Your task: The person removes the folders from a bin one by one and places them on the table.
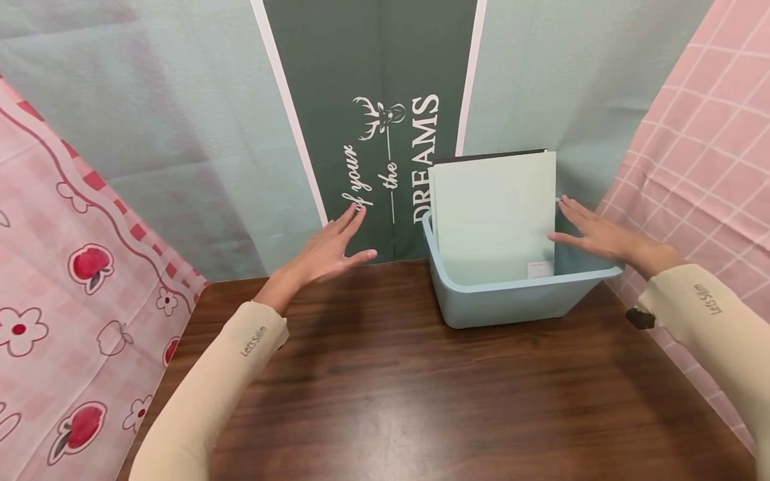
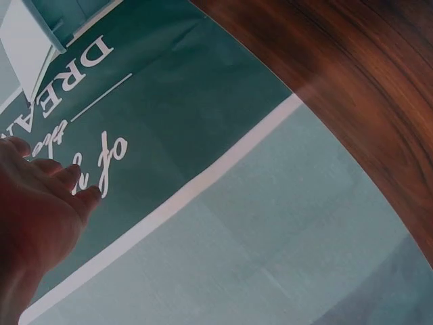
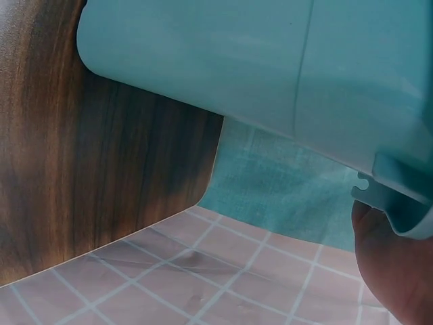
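A light blue plastic bin (image 1: 511, 300) stands at the back right of the wooden table. Upright in it lean several pale, flat panels (image 1: 493, 214), a dark edge showing behind them and a small white label low on the front; their exact kind cannot be made out. My right hand (image 1: 595, 234) is at the bin's right rim with fingers extended, and the right wrist view has the hand (image 3: 392, 264) beside a hooked part of the rim. To the left of the bin, my left hand (image 1: 327, 250) hovers over the table's back edge, fingers spread and holding nothing.
The brown wooden table (image 1: 385, 394) spreads out in front of the bin. Behind it hangs a green cloth (image 1: 373, 53) with white lettering. A pink apple-print cloth (image 1: 90, 267) borders the left side, and a pink checked cloth (image 1: 710, 133) the right.
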A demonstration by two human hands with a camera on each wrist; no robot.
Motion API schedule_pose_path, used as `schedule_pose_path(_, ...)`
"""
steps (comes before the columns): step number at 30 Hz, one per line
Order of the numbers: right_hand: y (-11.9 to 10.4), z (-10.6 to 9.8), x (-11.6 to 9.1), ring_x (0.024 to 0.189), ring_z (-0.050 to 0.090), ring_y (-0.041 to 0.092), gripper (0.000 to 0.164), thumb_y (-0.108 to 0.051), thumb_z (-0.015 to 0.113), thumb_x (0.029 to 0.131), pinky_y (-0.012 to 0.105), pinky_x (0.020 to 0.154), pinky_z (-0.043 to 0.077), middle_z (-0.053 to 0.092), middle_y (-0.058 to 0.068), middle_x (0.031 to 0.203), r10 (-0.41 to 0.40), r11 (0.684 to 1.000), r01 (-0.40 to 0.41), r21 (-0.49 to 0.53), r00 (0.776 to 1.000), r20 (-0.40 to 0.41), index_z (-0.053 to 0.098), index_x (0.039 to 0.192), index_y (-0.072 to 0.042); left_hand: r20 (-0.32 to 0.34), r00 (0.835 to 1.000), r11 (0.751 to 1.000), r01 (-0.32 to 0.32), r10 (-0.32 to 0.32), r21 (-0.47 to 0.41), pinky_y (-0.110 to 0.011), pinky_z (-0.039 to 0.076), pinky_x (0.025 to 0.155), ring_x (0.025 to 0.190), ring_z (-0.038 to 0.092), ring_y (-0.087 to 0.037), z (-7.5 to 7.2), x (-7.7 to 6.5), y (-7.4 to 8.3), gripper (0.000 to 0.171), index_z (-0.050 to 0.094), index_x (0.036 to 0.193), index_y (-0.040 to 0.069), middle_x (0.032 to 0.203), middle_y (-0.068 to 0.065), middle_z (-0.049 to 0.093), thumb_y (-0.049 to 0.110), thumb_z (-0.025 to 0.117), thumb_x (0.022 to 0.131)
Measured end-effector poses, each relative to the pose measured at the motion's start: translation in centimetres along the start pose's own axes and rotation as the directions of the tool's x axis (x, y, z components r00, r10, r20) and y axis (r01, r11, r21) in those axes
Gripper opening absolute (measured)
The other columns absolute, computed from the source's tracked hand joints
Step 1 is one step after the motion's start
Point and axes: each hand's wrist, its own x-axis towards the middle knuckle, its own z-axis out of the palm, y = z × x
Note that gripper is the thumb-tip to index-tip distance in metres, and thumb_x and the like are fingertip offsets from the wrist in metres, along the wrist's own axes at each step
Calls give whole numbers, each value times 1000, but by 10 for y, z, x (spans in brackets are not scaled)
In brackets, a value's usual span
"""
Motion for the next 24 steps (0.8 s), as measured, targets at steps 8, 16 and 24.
schedule_pose_path(8, -1, 1, -2, 161, -13, 44, 95, -56, 45, 109, 72, 124, 4, -19, 22, 174, -19, 999, 19, -46, 1000, 0, -6, 167, 1, 18, 1000, 1000, -17, 17, -10, -49, 11, 132, 164, 15, -29, 4, 8, 7, 98, 2, 172, 24, 179, -10, 3, 71, 50, 101)
schedule_pose_path(16, 0, 1, -3, 161, -15, 44, 95, -56, 41, 110, 60, 129, -7, -18, 26, 172, -29, 995, 29, -93, 1000, -4, -5, 165, 6, 31, 999, 999, -30, 31, -25, -46, 8, 133, 164, 12, -29, 8, 16, 13, 96, -2, 171, 27, 179, -7, -1, 74, 46, 102)
schedule_pose_path(24, -4, 1, -1, 161, -17, 42, 94, -57, 39, 110, 62, 128, -4, -19, 24, 173, -21, 996, 21, -87, 1000, 3, -6, 165, 5, 25, 999, 995, -40, 42, -88, -47, 11, 133, 164, 12, -27, 13, 28, 22, 99, 1, 172, 23, 180, -6, 0, 76, 44, 101)
